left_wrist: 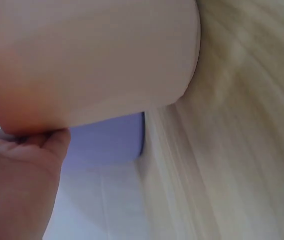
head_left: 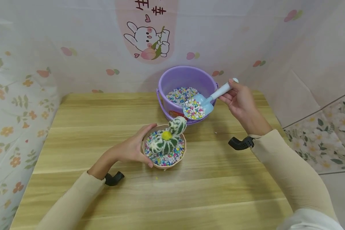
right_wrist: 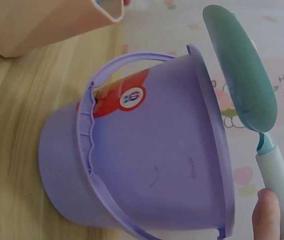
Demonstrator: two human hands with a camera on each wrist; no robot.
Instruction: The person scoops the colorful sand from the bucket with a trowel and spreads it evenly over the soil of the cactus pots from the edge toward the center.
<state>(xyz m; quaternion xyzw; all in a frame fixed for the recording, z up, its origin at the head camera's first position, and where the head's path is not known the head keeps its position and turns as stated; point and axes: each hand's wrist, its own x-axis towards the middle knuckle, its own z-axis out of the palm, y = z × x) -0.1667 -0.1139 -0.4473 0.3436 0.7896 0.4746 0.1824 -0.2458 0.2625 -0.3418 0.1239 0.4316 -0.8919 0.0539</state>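
Note:
My right hand [head_left: 239,99] grips the white handle of a light blue toy shovel [head_left: 208,103], whose scoop carries a heap of coloured pebbles [head_left: 194,109]. The scoop is over the near rim of a purple bucket [head_left: 187,71], and more pebbles lie inside that bucket. With thumb and fingers spread round its rim, my left hand [head_left: 134,147] holds a pale peach pot [head_left: 185,153] on the table. Pebbles surround a green and white cactus [head_left: 170,145] with a yellow flower in the pot. In the right wrist view the shovel's underside [right_wrist: 244,75] shows above the bucket [right_wrist: 166,150].
The wooden table [head_left: 103,111] meets a patterned cloth [head_left: 89,38] at the back. Stray pebbles [head_left: 156,178] lie on the tabletop. A bucket handle [right_wrist: 89,135] hangs down the bucket's side. Black wrist mounts [head_left: 241,143] stick out beside both wrists.

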